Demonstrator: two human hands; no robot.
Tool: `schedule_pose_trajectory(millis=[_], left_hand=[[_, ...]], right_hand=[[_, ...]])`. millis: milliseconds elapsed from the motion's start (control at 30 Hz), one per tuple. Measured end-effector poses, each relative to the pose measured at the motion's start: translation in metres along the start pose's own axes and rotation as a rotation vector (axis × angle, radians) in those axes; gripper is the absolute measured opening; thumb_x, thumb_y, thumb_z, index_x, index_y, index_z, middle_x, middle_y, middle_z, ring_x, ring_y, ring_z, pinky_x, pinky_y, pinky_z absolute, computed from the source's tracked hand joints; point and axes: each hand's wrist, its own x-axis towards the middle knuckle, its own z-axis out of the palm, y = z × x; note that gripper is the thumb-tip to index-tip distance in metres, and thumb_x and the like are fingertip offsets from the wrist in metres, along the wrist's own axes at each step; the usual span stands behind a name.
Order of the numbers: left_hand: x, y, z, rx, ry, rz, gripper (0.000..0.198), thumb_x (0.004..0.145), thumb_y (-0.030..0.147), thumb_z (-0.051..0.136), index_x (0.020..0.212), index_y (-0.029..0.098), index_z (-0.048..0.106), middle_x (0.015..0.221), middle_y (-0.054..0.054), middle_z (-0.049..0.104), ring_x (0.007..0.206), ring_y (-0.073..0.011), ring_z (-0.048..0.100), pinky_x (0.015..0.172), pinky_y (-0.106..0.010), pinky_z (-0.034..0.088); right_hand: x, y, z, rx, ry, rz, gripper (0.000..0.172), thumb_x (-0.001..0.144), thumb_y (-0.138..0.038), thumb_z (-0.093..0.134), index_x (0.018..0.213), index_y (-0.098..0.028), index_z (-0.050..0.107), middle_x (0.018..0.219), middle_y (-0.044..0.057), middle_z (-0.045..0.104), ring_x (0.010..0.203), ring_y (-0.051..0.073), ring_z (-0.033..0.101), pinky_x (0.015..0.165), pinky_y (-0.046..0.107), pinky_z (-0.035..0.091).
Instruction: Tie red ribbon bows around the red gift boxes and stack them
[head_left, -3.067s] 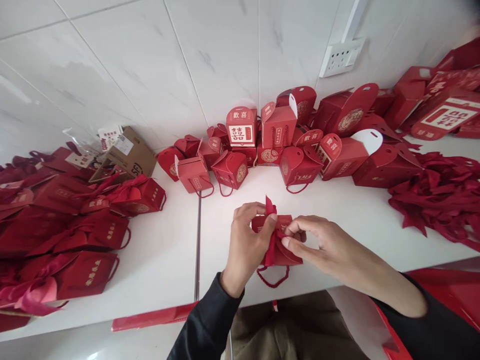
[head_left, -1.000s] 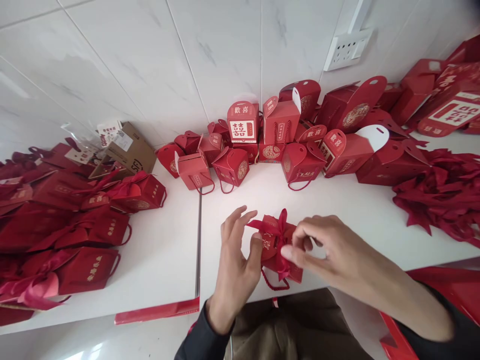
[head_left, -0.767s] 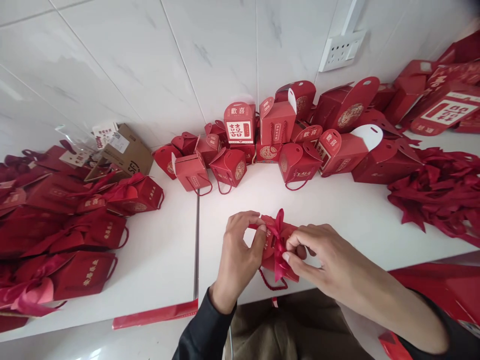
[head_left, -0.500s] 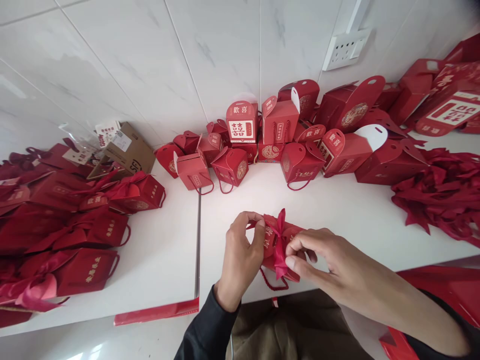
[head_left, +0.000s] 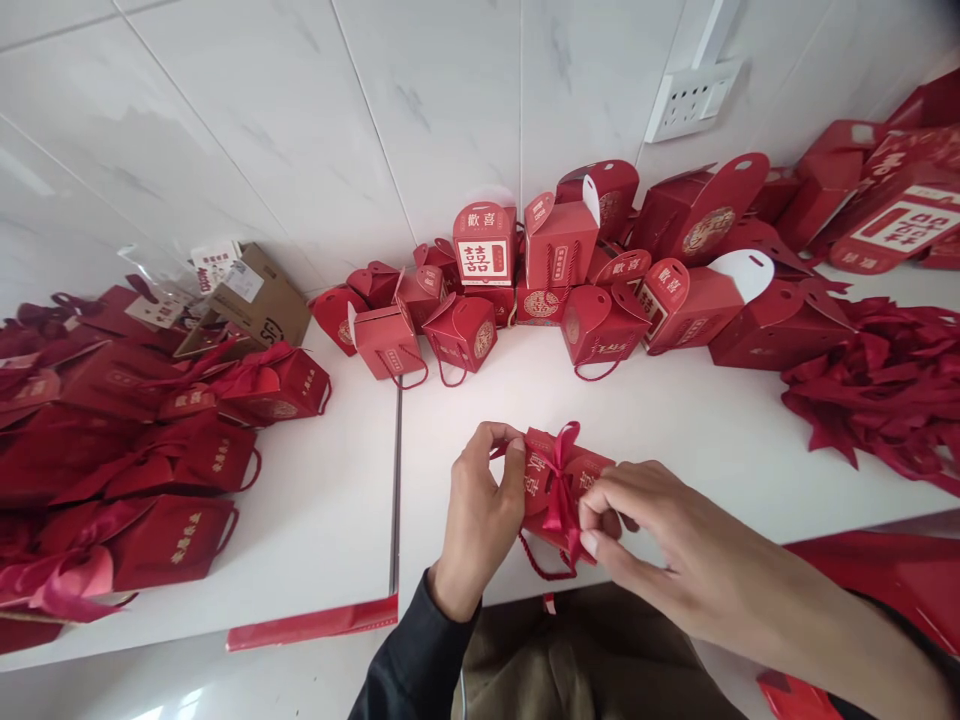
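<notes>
Small red paper gift box with gold characters on its flaps (head_left: pixel 538 482) on the white surface (head_left: pixel 675 410), right in front of the person, near the front edge, sitting a bit skewed. Shiny red satin ribbon (head_left: pixel 559 478) runs across its top, knotted mid-box, one loop sticking up on the far side, tail hanging down the near side. Twisted dark-red rope handle (head_left: pixel 551 577) droops onto the surface on the near side.

Left hand (head_left: pixel 484 505): thumb and index pinched together at the box's left edge, apparently on a ribbon end; a bit of ribbon pokes out beside them. Right hand (head_left: pixel 652 525): thumb and index tips grasping the near ribbon tail at the box's lower right, other fingers curled in.

Around: row of red paper gift boxes with rope handles (head_left: pixel 484 240) along the white tiled wall (head_left: pixel 450 110), some stacked, flaps partly up on several. Heap of loose dark-red ribbons (head_left: pixel 885 380) on the surface, person's right. Group of ribbon-tied red boxes (head_left: pixel 161 545) on the left, packed close; brown cardboard carton with white label (head_left: pixel 262 300) behind them. White wall socket panel (head_left: pixel 694 100) above the right-hand boxes.
</notes>
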Motion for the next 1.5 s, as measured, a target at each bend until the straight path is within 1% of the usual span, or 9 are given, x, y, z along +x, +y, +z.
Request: schedule_pose_trajectory(millis=[167, 333, 433, 567, 700, 867, 1267, 1367, 1500], left_hand=[[-0.001, -0.005, 0.004, -0.010, 0.015, -0.016, 0.016, 0.103, 0.028, 0.048, 0.093, 0.021, 0.058, 0.091, -0.004, 0.069, 0.089, -0.0187, 0.065, 0.086, -0.035, 0.051], [-0.013, 0.003, 0.002, 0.058, 0.202, 0.113, 0.015, 0.102, 0.029, 0.051, 0.115, 0.022, 0.056, 0.125, -0.010, 0.063, 0.122, -0.0239, 0.058, 0.103, -0.043, 0.046], [-0.033, 0.015, -0.002, 0.183, 0.153, 0.210, 0.012, 0.099, 0.027, 0.056, 0.111, 0.023, 0.055, 0.128, -0.010, 0.058, 0.127, -0.0255, 0.053, 0.104, -0.044, 0.045], [-0.056, 0.021, 0.000, 0.370, 0.035, 0.268, 0.020, 0.091, 0.018, 0.063, 0.109, 0.024, 0.057, 0.133, -0.010, 0.055, 0.122, -0.0278, 0.051, 0.099, -0.045, 0.046], [-0.062, 0.016, 0.005, 0.397, 0.086, 0.251, 0.014, 0.095, 0.011, 0.056, 0.097, 0.025, 0.061, 0.127, -0.009, 0.059, 0.117, -0.0274, 0.053, 0.093, -0.043, 0.049], [-0.063, 0.016, 0.009, 0.405, 0.126, 0.273, 0.015, 0.093, 0.011, 0.058, 0.099, 0.025, 0.062, 0.125, -0.010, 0.060, 0.113, -0.0285, 0.053, 0.092, -0.046, 0.049], [-0.070, 0.011, 0.003, 0.381, 0.075, 0.321, 0.022, 0.092, 0.005, 0.052, 0.104, 0.024, 0.053, 0.127, -0.010, 0.056, 0.129, -0.0298, 0.044, 0.109, -0.056, 0.039], [-0.070, 0.010, 0.002, 0.309, 0.071, 0.285, 0.018, 0.095, 0.009, 0.053, 0.102, 0.025, 0.053, 0.123, -0.007, 0.059, 0.127, -0.0275, 0.049, 0.112, -0.054, 0.037], [-0.067, 0.006, -0.006, 0.093, 0.145, 0.088, 0.016, 0.103, 0.022, 0.048, 0.117, 0.028, 0.050, 0.132, -0.007, 0.059, 0.129, -0.0249, 0.055, 0.105, -0.045, 0.046]], right_hand=[[-0.007, 0.001, -0.026, 0.127, -0.185, 0.036, 0.012, 0.094, -0.028, 0.064, 0.083, -0.031, 0.063, 0.082, -0.004, 0.068, 0.075, 0.019, 0.065, 0.064, 0.029, 0.052], [0.018, 0.013, -0.024, 0.122, 0.175, 0.146, 0.023, 0.103, -0.048, 0.054, 0.105, -0.031, 0.069, 0.104, 0.004, 0.073, 0.087, 0.023, 0.069, 0.058, 0.029, 0.051], [0.035, 0.020, -0.013, 0.101, 0.219, 0.077, 0.024, 0.100, -0.043, 0.059, 0.118, -0.031, 0.068, 0.118, 0.006, 0.070, 0.103, 0.025, 0.067, 0.073, 0.033, 0.055], [0.045, 0.020, -0.007, 0.168, 0.169, 0.027, 0.011, 0.101, -0.035, 0.059, 0.101, -0.029, 0.069, 0.107, 0.003, 0.071, 0.100, 0.022, 0.067, 0.089, 0.036, 0.052], [0.046, 0.015, -0.011, 0.272, 0.120, 0.073, 0.015, 0.102, -0.038, 0.058, 0.097, -0.028, 0.066, 0.106, 0.002, 0.072, 0.091, 0.021, 0.066, 0.078, 0.033, 0.052], [0.046, 0.014, -0.013, 0.471, 0.041, 0.077, 0.017, 0.102, -0.039, 0.060, 0.095, -0.025, 0.067, 0.098, 0.001, 0.073, 0.089, 0.020, 0.066, 0.078, 0.032, 0.049], [0.053, 0.030, -0.002, 0.405, 0.155, 0.136, 0.019, 0.101, -0.039, 0.056, 0.090, -0.024, 0.058, 0.085, 0.000, 0.067, 0.078, 0.019, 0.062, 0.069, 0.033, 0.044], [0.055, 0.032, 0.002, 0.434, 0.204, 0.111, 0.022, 0.102, -0.043, 0.057, 0.094, -0.023, 0.062, 0.094, 0.003, 0.070, 0.086, 0.021, 0.065, 0.076, 0.034, 0.049], [0.042, 0.028, -0.004, 0.332, 0.378, 0.118, 0.027, 0.102, -0.048, 0.057, 0.117, -0.026, 0.060, 0.117, 0.005, 0.068, 0.103, 0.023, 0.063, 0.085, 0.035, 0.050]])
